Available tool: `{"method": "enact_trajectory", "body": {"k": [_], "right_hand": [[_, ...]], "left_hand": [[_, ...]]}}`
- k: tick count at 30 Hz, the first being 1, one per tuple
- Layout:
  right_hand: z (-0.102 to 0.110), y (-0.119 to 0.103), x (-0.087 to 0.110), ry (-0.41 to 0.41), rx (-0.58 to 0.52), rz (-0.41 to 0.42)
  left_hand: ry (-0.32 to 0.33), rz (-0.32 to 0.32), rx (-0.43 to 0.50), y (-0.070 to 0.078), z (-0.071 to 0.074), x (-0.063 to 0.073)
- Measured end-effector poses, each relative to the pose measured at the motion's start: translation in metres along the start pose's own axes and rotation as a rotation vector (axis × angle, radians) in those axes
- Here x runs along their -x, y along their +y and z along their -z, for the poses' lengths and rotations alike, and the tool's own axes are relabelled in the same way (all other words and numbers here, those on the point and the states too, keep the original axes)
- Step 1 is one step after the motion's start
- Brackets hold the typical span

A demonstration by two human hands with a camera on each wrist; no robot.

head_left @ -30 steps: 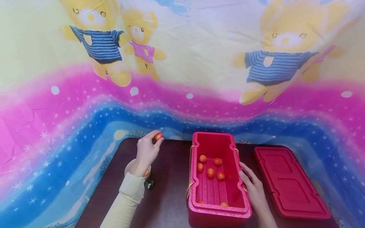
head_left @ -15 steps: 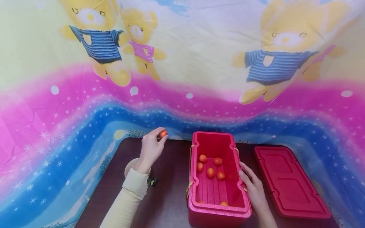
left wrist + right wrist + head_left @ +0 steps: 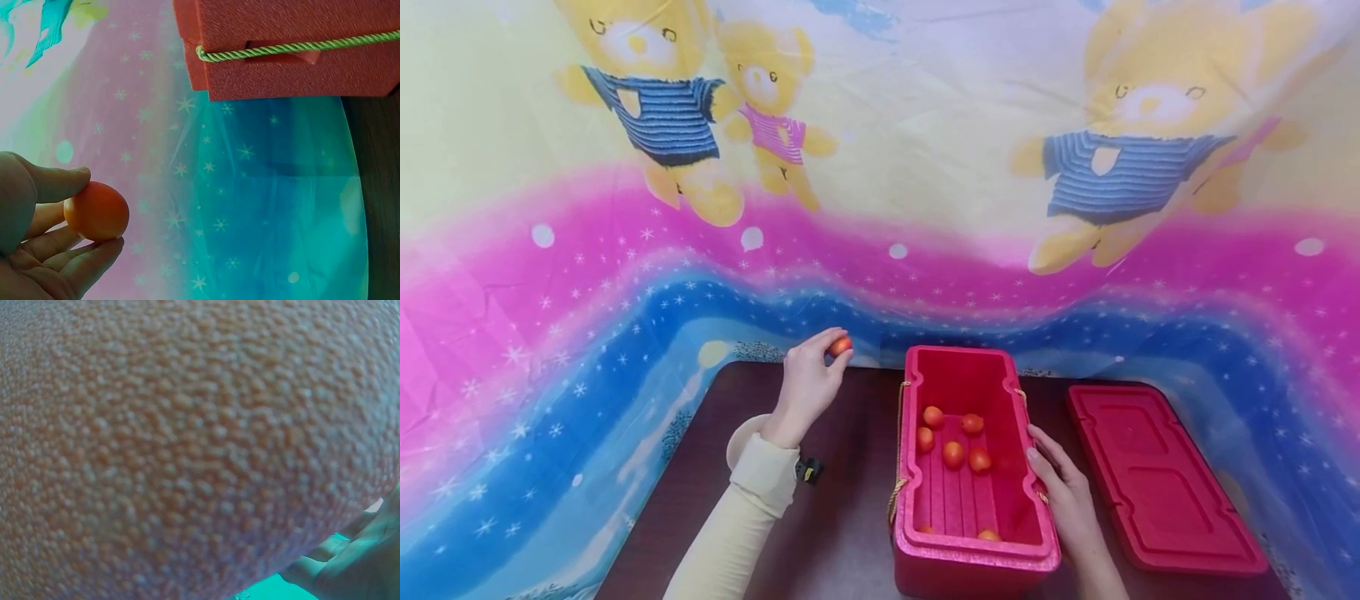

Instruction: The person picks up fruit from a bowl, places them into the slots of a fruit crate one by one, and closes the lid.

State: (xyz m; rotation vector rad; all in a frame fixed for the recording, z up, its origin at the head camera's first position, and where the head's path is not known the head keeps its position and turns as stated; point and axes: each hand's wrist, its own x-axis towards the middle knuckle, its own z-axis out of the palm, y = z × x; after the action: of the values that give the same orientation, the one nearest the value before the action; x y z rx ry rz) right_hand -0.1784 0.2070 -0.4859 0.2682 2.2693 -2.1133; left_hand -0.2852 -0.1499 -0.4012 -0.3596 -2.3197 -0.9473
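Observation:
My left hand [image 3: 811, 377] pinches a cherry tomato [image 3: 841, 346] between thumb and fingertips, up in the air to the left of a red box. In the left wrist view the tomato [image 3: 97, 211] shows round and orange-red, with the box's wall [image 3: 300, 75] and twisted cord above. Several more tomatoes [image 3: 953, 454] lie on the floor of the open red box [image 3: 973, 560]. My right hand [image 3: 1070, 496] rests against the box's right outer wall, fingers fairly straight. The right wrist view is mostly filled by a rough textured wall [image 3: 187, 437], with the hand [image 3: 356, 562] at lower right.
A cream bowl [image 3: 737, 442] stands on the dark table [image 3: 842, 517], mostly hidden under my left wrist. The box's red lid [image 3: 1168, 475] lies to the right. Behind the table hangs a cloth [image 3: 880, 183] printed with bears.
My left hand, with the cherry tomato, has moved right and slightly up, away from the bowl towards the box. The right hand and the box stay in place.

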Motion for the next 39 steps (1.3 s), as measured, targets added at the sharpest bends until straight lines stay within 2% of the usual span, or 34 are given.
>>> {"method": "enact_trajectory", "body": {"k": [19,29,39], "right_hand": [[0.0,-0.001,-0.002,-0.006,0.015,-0.026],[0.001,0.0,-0.002,-0.003,0.007,-0.018],[0.0,0.001,-0.002,-0.001,-0.002,-0.01]], "left_hand": [[-0.018,-0.01,-0.01,0.016,-0.007,-0.005],[-0.014,-0.069,-0.006,0.023,-0.014,-0.011],[-0.045,-0.08,0.004,0.032,-0.02,-0.015]]}}
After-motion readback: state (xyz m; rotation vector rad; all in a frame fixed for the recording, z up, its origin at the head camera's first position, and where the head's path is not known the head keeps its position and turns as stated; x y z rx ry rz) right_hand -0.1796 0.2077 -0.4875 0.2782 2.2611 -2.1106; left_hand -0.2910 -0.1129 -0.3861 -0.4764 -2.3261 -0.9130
